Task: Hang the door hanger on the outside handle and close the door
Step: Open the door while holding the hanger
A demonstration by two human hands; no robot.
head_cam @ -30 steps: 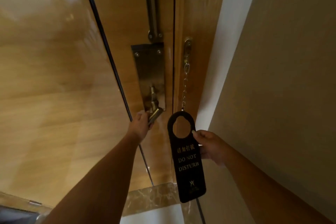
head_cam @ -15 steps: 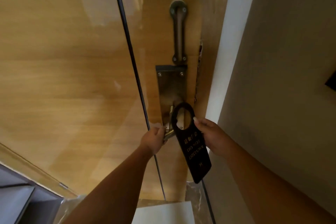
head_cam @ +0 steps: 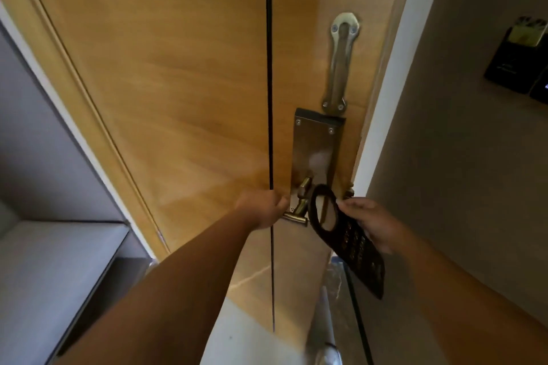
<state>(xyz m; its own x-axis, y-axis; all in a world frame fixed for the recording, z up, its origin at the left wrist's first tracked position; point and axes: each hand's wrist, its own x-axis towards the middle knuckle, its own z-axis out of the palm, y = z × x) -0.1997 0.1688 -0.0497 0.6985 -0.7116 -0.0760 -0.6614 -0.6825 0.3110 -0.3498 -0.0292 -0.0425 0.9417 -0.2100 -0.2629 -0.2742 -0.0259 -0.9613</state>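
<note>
The wooden door (head_cam: 178, 98) fills the middle of the view, and a metal plate (head_cam: 317, 151) near its right edge carries a brass lever handle (head_cam: 298, 213). My left hand (head_cam: 262, 210) is closed around the left end of that handle. My right hand (head_cam: 370, 224) holds a black door hanger (head_cam: 355, 249) with gold lettering, tilted, its round hole just right of the handle's tip. The hanger's loop hangs free beside the handle, not around it. The outside handle is hidden behind the door.
A metal swing-bar guard (head_cam: 339, 65) is fixed above the plate. A white door frame (head_cam: 394, 77) and a grey wall with a dark card panel (head_cam: 517, 59) stand to the right. A grey shelf unit (head_cam: 53, 261) is at the left. Marble floor shows below.
The view has swung left and down over the last second, and the door edge has drawn away from the frame. The hanger has moved from below the chain to beside the lever and tilted.
</note>
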